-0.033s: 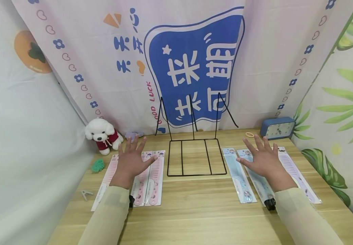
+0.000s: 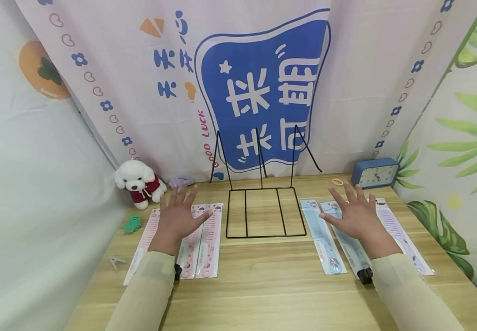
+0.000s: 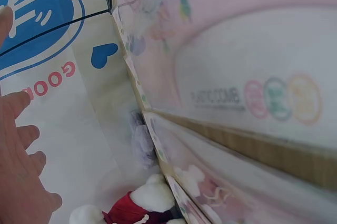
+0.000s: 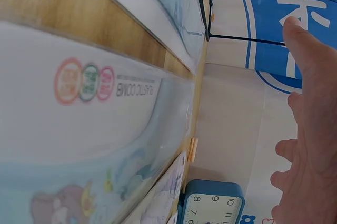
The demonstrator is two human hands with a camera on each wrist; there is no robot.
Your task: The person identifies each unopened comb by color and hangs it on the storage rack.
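Observation:
My left hand [image 2: 178, 219] is spread above several packaged pink combs [image 2: 208, 243] at the left of the table, holding nothing. My right hand [image 2: 358, 219], fingers also apart, is over two packaged blue combs [image 2: 325, 243] and beside a packaged purple comb [image 2: 406, 243]. Part of each row is hidden by the hands and sleeves. Between the hands stands a black wire rack [image 2: 266, 236] with tall uprights at its back. Both wrist views show the hands raised off the combs, and "PLASTIC COMB" printed on a pink pack [image 3: 216, 98] and a blue pack [image 4: 137, 84].
A white toy dog [image 2: 137, 177] in red sits at the back left, near a purple item [image 2: 181, 183]. Green string [image 2: 133, 224] and a small pale clip [image 2: 116, 263] lie by the left edge. A blue clock [image 2: 375, 173] and a yellow ring [image 2: 337, 185] are at the back right.

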